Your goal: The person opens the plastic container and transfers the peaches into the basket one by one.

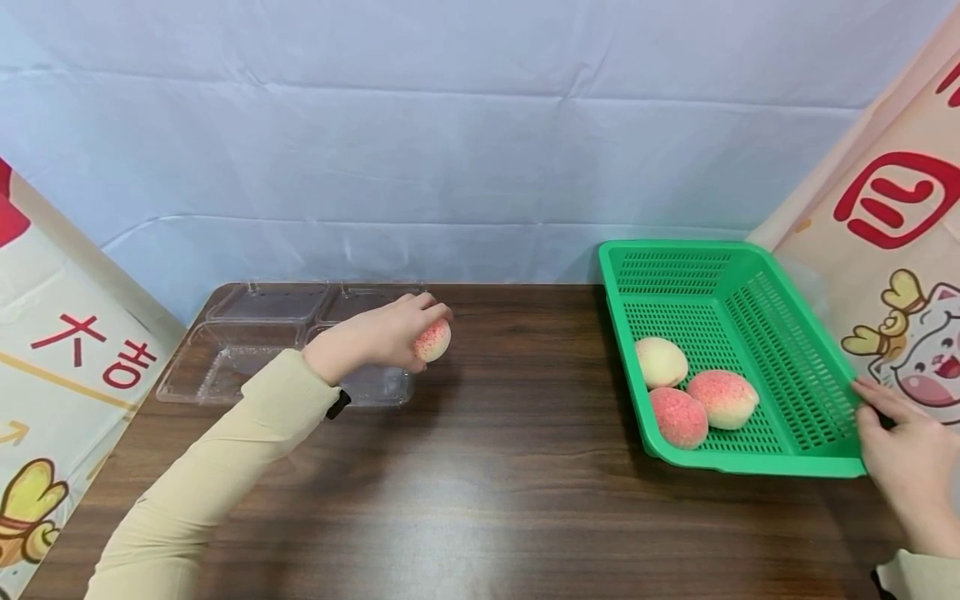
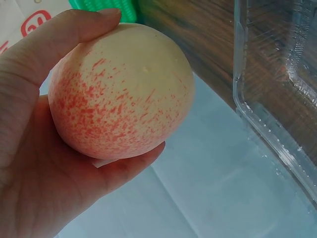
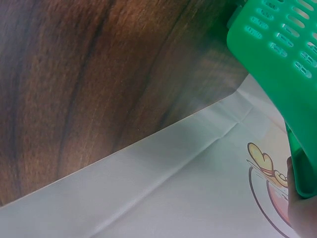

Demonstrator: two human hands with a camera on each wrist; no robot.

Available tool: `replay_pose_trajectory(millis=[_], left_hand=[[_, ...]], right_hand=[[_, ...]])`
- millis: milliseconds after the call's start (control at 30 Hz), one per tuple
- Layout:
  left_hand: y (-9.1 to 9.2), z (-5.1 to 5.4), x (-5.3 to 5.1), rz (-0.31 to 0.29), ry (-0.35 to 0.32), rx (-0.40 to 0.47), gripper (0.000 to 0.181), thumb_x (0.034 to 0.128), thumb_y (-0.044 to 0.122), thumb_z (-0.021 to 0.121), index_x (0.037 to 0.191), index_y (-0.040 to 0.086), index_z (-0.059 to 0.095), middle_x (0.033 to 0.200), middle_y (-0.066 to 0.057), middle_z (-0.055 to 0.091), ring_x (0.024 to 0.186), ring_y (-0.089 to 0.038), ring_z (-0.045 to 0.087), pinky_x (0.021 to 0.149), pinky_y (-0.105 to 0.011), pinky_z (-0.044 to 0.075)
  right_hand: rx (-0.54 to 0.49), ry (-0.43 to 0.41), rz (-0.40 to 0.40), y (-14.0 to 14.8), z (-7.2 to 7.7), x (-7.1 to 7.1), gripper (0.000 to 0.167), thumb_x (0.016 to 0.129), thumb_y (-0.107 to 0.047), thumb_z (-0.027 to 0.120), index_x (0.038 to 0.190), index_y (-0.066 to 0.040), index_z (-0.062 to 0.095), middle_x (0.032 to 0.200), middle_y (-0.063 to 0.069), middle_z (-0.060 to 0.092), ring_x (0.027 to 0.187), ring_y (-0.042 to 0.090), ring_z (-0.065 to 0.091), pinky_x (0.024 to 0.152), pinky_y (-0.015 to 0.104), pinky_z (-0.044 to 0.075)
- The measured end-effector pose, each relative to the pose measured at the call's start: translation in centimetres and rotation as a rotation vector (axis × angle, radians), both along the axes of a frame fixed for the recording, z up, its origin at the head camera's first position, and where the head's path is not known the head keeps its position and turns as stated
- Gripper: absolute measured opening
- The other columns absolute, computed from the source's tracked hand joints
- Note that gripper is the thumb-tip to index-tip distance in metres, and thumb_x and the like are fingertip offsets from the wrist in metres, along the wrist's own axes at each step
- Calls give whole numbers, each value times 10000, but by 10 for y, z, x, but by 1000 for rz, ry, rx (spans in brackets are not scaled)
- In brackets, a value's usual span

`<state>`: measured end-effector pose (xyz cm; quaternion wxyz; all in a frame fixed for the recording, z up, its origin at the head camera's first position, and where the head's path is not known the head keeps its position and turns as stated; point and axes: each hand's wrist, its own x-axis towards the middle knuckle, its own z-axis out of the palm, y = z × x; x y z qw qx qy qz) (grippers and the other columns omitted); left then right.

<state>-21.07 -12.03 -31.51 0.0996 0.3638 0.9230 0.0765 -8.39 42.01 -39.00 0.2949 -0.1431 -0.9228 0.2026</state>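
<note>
A pale peach (image 2: 124, 94) with red speckles is gripped in my left hand (image 1: 401, 332), thumb on one side and fingers on the other. That hand is over the right part of a clear plastic tray (image 1: 247, 333) with several compartments. At the right, my right hand (image 1: 903, 450) holds the rim of a green basket (image 1: 757, 462) at its near right corner. Inside the basket lie a cream peach (image 1: 662, 362), a pink and cream peach (image 1: 723, 399) and a redder peach (image 1: 678, 417), grouped toward its left side.
Both containers stand on a dark wooden table (image 1: 510, 467), with bare wood between them. A pale cloth (image 1: 450, 150) hangs behind. Printed sheets with red characters and cartoons flank the left (image 1: 67, 367) and right (image 1: 892, 283) sides.
</note>
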Motion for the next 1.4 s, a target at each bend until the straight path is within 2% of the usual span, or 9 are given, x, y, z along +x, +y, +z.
replay_pose_trajectory(millis=[333,433,533,667,733,933,1033,1167,1400], left_hand=[[5,-3,0,-12,9,10,660,625,133,780,1217,99,491,1112,-118,468,1011,-296,475,840,-400,434],[7,-2,0,-14,7,5,654,631,137,773,1218,103,489,1119,-116,469,1009,-292,475,837,-397,435],[9,-1,0,-18,1,6,654,636,135,770,1222,104,483,1122,-112,469,1009,-288,473,833,-395,435],[12,0,1,-19,-8,3,655,643,139,766,1230,109,477,1126,-108,464,1012,-284,466,825,-392,438],[14,1,1,-20,-11,1,653,647,141,764,1232,113,475,1128,-107,461,1015,-282,463,823,-390,439],[18,0,1,-37,-4,12,651,643,134,762,1227,113,475,1134,-104,457,1029,-284,459,834,-383,431],[21,-1,0,-49,4,25,647,633,130,764,1215,105,483,1127,-107,464,1027,-293,462,839,-383,429],[24,-1,0,-57,5,26,639,638,133,760,1213,109,485,1130,-105,464,1031,-293,459,840,-378,429],[31,1,1,-56,-17,8,641,656,144,756,1231,125,471,1146,-96,452,1058,-283,438,838,-379,429]], right_hand=[[-9,-24,-22,-1,0,0,345,877,-67,410,1131,64,601,1112,-410,309,1163,-100,285,1088,326,16],[-8,-33,-35,-1,1,-1,347,878,-63,406,1139,61,598,1284,-136,443,1133,-151,267,1083,332,81],[-3,-38,-50,-2,2,-2,349,877,-61,406,1146,50,599,1268,139,506,1063,-222,254,1017,302,226],[0,-47,-69,-3,3,-2,351,875,-65,409,1150,29,606,1258,135,518,1054,-222,269,904,269,309],[-7,-54,-70,-3,3,-2,350,878,-66,407,1148,35,604,1261,142,512,1122,-147,297,979,295,269],[-12,-84,-95,-3,3,-3,358,876,-57,406,1169,24,594,1267,129,513,1190,-17,352,965,309,268],[-16,-58,-74,-2,2,-3,352,879,-69,407,1157,31,600,1280,-163,455,1167,-89,318,1024,334,228],[-17,-16,-32,-1,0,-1,345,882,-85,412,1134,47,608,1120,-369,338,1119,-171,272,1069,331,159],[-20,-64,-58,-2,2,-1,357,882,-74,401,1161,45,591,1288,122,491,1071,-165,358,1061,342,150]])
